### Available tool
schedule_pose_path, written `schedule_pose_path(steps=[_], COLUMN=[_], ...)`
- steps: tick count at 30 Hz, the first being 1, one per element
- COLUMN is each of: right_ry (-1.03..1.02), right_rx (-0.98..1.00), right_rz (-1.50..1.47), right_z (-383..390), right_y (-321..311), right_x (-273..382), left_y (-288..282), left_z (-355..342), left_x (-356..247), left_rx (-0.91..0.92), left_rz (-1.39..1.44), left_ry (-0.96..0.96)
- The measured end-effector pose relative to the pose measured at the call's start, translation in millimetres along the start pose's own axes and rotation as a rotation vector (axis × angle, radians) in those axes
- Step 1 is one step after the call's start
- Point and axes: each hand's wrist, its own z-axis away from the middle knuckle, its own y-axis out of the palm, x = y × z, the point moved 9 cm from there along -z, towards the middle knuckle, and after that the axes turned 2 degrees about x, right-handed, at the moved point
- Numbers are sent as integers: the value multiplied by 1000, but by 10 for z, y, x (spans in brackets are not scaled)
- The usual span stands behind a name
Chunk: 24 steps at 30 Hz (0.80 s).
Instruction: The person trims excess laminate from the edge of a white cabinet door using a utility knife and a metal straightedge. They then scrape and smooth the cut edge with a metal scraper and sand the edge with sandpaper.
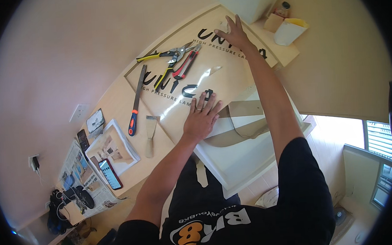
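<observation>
My left hand (200, 115) lies on a pale laminate sheet (216, 77) with black lettering, fingers spread, near its lower edge. My right hand (233, 34) is at the sheet's far end, fingers apart, touching its surface. On the sheet lie yellow-handled snips (159, 55), more yellow-handled cutters (164, 75) and a red utility knife (186, 63). A long file (133, 123) with a blue and orange handle and a putty knife (150, 140) lie left of my left hand. A white tray (227, 178) with cut board pieces (245, 129) sits below the sheet.
On the wooden desk (134, 165) are a phone (110, 173), printed papers (122, 144), newspaper (93, 199) and dark cables with devices (69, 202). A jar (282, 9) and white container (289, 32) stand at the back right. A window (376, 139) is at the right.
</observation>
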Motion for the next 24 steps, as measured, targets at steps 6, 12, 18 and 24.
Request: schedule_pose_path(steps=[6, 12, 18, 24], right_ry=[-183, -590, -576, 150], right_rx=[28, 36, -105, -292], right_rz=[449, 277, 94, -386], right_z=[373, 1864, 2566, 3030], right_y=[647, 784, 533, 176], right_x=[239, 628, 448, -540], left_y=[-95, -89, 9, -169], left_z=[27, 40, 369, 518], left_x=[8, -5, -67, 310], left_rx=[-38, -111, 9, -170], left_rz=[31, 6, 225, 153], left_ry=[-6, 68, 284, -30])
